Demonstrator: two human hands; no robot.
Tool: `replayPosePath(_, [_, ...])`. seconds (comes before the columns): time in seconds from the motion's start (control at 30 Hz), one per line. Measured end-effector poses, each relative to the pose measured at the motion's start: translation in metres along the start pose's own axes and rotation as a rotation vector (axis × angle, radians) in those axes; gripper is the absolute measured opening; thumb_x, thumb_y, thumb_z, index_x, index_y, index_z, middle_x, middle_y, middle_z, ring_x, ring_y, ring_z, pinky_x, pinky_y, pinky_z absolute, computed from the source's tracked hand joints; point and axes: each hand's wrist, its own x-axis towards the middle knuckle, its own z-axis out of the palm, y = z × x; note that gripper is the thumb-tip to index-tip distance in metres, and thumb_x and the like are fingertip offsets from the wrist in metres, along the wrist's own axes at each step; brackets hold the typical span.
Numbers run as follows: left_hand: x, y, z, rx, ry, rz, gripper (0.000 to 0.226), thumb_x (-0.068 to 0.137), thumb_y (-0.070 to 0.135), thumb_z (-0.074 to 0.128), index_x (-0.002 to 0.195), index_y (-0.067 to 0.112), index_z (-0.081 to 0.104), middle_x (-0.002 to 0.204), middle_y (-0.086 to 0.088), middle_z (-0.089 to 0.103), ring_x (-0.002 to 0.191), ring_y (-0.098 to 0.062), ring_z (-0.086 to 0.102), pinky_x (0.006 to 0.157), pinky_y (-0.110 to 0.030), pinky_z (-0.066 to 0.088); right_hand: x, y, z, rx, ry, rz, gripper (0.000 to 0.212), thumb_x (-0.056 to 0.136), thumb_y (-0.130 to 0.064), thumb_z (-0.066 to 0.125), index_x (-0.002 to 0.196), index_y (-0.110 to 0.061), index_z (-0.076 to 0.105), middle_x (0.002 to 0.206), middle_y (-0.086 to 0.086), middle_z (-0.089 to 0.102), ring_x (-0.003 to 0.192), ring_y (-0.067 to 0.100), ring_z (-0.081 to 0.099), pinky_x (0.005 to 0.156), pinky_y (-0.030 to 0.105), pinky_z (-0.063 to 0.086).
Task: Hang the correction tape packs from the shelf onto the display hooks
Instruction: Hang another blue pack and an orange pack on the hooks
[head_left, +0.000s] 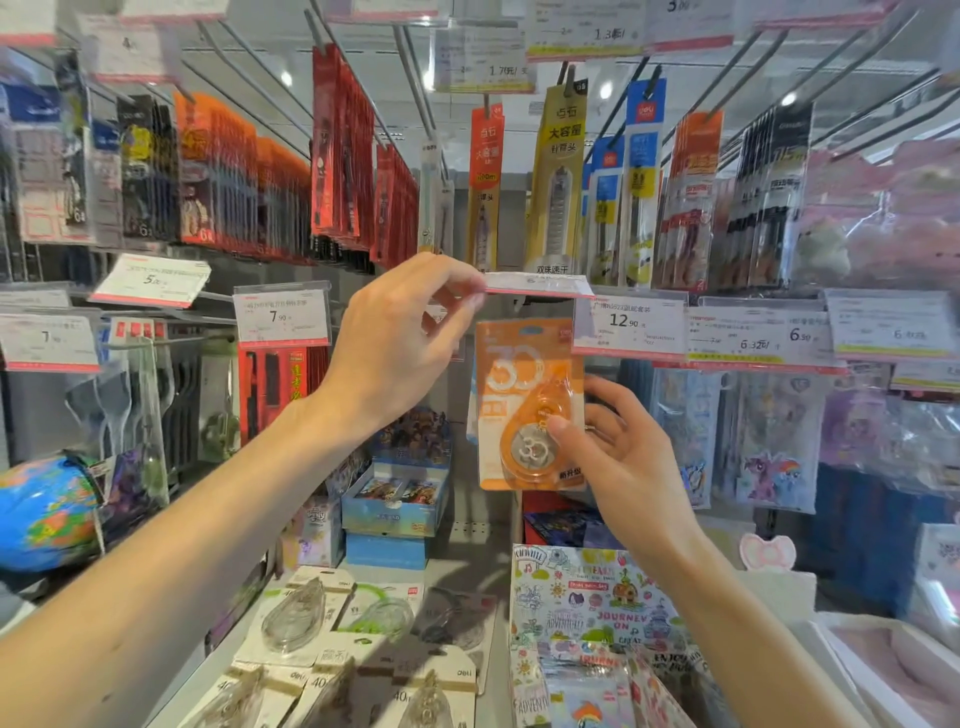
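An orange correction tape pack (524, 384) hangs upright in the middle of the display, its top just under a flipped-up price tag (537, 285). My right hand (618, 452) grips the pack's lower right side, thumb on the tape dispenser. My left hand (400, 343) pinches the left end of that price tag and holds it lifted. The hook itself is hidden behind the tag. On the shelf (467, 561) below lie several more correction tape packs (306, 618), white and beige cards with clear dispensers.
Rows of pen packs (343, 150) hang on upper hooks. Price tags (631, 325) line the hook ends left and right. A sticker book (587, 613) lies right of the shelf packs, blue boxes (395, 504) stand behind, and a globe (47, 514) sits at left.
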Motion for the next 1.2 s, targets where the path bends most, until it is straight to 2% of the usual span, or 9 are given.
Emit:
replayPosePath(0.23, [-0.002,0.000,-0.001,0.003,-0.014,-0.029,0.013,0.099,0.014,0.066,0.108,0.009,0.072,0.100,-0.002,0.073,0.089,-0.014,0.069,0.076,-0.033,0.058,0.008,0.003,0.009,0.001,0.033,0.003,0.041,0.097,-0.023,0.072,0.135,-0.028,0.057,0.106,-0.010,0.081,0.093,0.010,0.080,0.069,0.020,0.062])
replayPosePath(0.43, [-0.038,0.000,0.010,-0.166,-0.020,-0.335,0.014,0.098,0.023,0.067,0.111,0.021,0.072,0.103,0.014,0.071,0.094,0.001,0.064,0.076,-0.008,0.049,0.010,0.017,0.015,-0.081,0.094,-0.027,0.054,0.101,-0.026,0.067,0.148,-0.034,0.041,0.103,-0.015,0.078,0.085,0.007,0.080,0.065,0.017,0.060])
replayPosePath(0.57, [-0.087,-0.008,0.040,-0.261,-0.086,-0.581,0.023,0.097,0.029,0.067,0.120,0.028,0.068,0.111,0.013,0.070,0.097,0.000,0.065,0.086,-0.027,0.055,0.013,0.030,0.017,-0.189,0.110,-0.055,0.055,0.102,-0.035,0.064,0.150,-0.048,0.041,0.110,-0.017,0.077,0.092,0.003,0.078,0.071,0.018,0.061])
replayPosePath(0.67, [-0.100,-0.016,0.063,-0.289,-0.167,-0.673,0.043,0.099,0.040,0.062,0.141,0.034,0.053,0.134,0.011,0.063,0.120,-0.005,0.060,0.102,-0.037,0.052,0.017,0.038,0.018,-0.241,0.111,-0.071,0.048,0.103,-0.039,0.062,0.142,-0.060,0.045,0.126,-0.018,0.072,0.100,-0.008,0.072,0.074,0.011,0.058])
replayPosePath(0.8, [-0.098,-0.028,0.087,-0.330,-0.161,-0.677,0.052,0.101,0.044,0.057,0.151,0.041,0.042,0.133,0.004,0.064,0.123,-0.016,0.061,0.103,-0.047,0.051,0.031,0.046,0.021,-0.357,0.124,-0.027,0.051,0.100,-0.051,0.058,0.147,-0.057,0.040,0.148,-0.012,0.057,0.128,0.005,0.060,0.105,0.039,0.054])
replayPosePath(0.9, [-0.096,-0.037,0.100,-0.304,-0.132,-0.712,0.059,0.102,0.042,0.055,0.151,0.057,0.026,0.117,0.003,0.065,0.109,-0.018,0.063,0.092,-0.043,0.055,0.039,0.052,0.023,-0.405,0.082,0.034,0.060,0.096,-0.057,0.053,0.150,-0.063,0.027,0.153,-0.008,0.053,0.134,0.015,0.058,0.107,0.048,0.052])
replayPosePath(0.97, [-0.097,-0.041,0.105,-0.298,-0.155,-0.706,0.062,0.103,0.039,0.054,0.152,0.059,0.022,0.122,0.004,0.064,0.114,-0.018,0.062,0.093,-0.041,0.054,0.041,0.058,0.023,-0.422,0.048,0.060,0.057,0.090,-0.068,0.049,0.134,-0.085,0.018,0.149,-0.006,0.058,0.116,0.016,0.069,0.096,0.045,0.059])
replayPosePath(1.07, [-0.093,-0.049,0.110,-0.312,-0.203,-0.706,0.060,0.105,0.036,0.053,0.157,0.049,0.026,0.142,0.000,0.059,0.129,-0.023,0.058,0.103,-0.048,0.052,0.046,0.069,0.020,-0.418,0.058,0.077,0.053,0.096,-0.062,0.050,0.122,-0.091,0.015,0.128,-0.010,0.072,0.060,-0.002,0.064,0.059,0.024,0.052])
replayPosePath(1.2, [-0.089,-0.054,0.114,-0.310,-0.237,-0.718,0.057,0.106,0.035,0.051,0.156,0.049,0.029,0.132,0.001,0.065,0.104,-0.010,0.069,0.096,-0.043,0.057,0.052,0.074,0.019,-0.431,0.049,0.102,0.064,0.102,-0.037,0.055,0.139,-0.078,0.022,0.103,-0.026,0.074,0.047,-0.002,0.059,0.048,0.020,0.045])
